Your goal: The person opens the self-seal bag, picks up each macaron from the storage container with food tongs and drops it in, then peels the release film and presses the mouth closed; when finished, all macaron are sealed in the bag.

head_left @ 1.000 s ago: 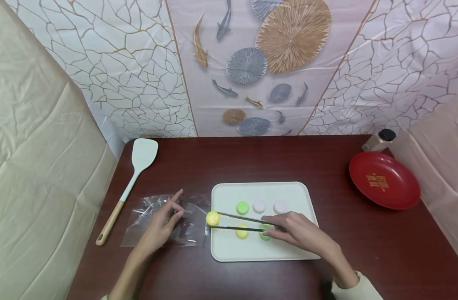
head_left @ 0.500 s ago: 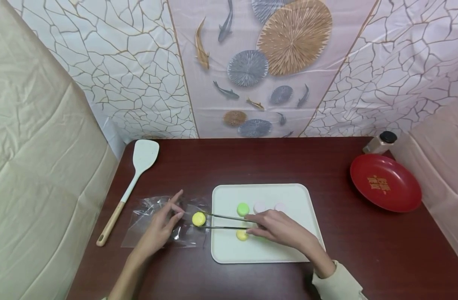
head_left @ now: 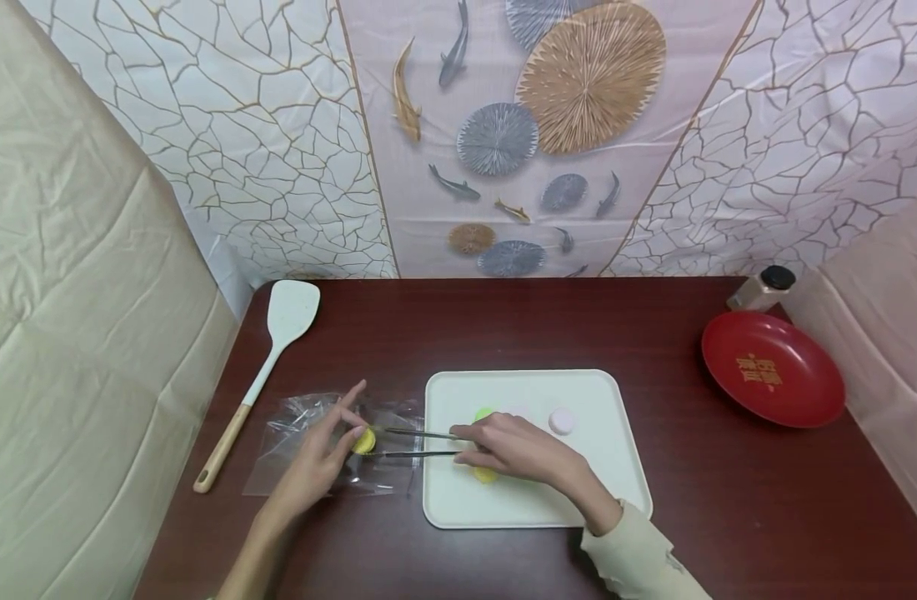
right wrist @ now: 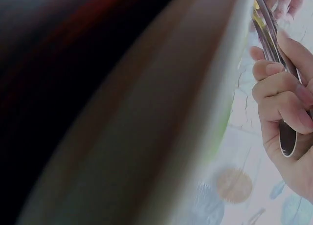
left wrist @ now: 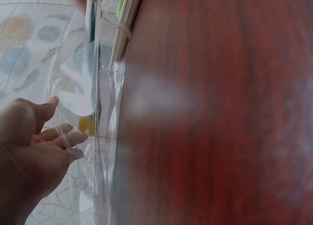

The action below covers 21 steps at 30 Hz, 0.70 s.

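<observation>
My right hand (head_left: 514, 450) grips black tongs (head_left: 424, 454) above the white tray (head_left: 533, 512). Between the tong tips is a yellow macaron (head_left: 364, 442), close to my left fingers. My left hand (head_left: 316, 458) holds the clear plastic bag (head_left: 274, 458), its thumb and fingers spread at the film. In the left wrist view the macaron shows through the film; how deep it sits in the bag I cannot tell. On the tray lie another yellow macaron (head_left: 484, 475), a green one (head_left: 483, 412) and a pale lilac one (head_left: 561, 421); my right hand covers others.
A white spatula (head_left: 289, 312) with a wooden handle lies at the left. At the right stand a red plate (head_left: 774, 371) and a small black-lidded jar (head_left: 762, 289). Fabric walls border the table's back and sides.
The right hand has moved left, carrying the yellow macaron in the tongs from the tray's left edge to the left hand at the bag. The left hand has stayed in place.
</observation>
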Each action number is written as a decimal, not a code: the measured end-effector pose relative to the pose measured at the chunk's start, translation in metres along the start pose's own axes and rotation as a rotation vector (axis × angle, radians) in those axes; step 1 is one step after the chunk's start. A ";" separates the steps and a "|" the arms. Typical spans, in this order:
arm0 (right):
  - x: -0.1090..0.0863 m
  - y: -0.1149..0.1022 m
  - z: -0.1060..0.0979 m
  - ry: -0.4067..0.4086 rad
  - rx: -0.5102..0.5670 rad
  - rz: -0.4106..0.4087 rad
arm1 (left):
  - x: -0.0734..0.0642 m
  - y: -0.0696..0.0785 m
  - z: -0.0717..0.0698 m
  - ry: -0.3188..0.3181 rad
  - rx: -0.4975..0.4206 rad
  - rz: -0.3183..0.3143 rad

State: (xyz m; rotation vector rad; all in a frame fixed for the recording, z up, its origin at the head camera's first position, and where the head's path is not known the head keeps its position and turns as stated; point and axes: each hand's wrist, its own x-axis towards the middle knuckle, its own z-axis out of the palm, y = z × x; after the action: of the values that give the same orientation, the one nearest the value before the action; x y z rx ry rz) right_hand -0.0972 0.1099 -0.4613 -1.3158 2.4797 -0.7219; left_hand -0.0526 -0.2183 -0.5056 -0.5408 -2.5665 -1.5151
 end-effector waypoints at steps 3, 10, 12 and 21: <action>0.013 -0.005 0.004 -0.015 0.012 -0.031 | 0.000 0.000 0.000 0.000 0.001 0.001; 0.036 -0.013 0.015 -0.007 -0.035 -0.101 | 0.000 0.001 0.001 0.022 0.000 0.002; 0.042 -0.015 0.018 -0.023 -0.035 -0.088 | 0.000 0.001 0.001 0.027 -0.009 0.005; 0.063 -0.021 0.036 -0.045 -0.056 -0.116 | -0.003 0.000 0.007 0.029 -0.123 0.023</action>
State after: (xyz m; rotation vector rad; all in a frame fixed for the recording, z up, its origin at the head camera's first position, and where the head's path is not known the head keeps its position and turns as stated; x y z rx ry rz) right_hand -0.1027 0.0368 -0.4795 -1.4893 2.4210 -0.6443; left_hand -0.0490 -0.2132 -0.5101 -0.5550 -2.4492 -1.6679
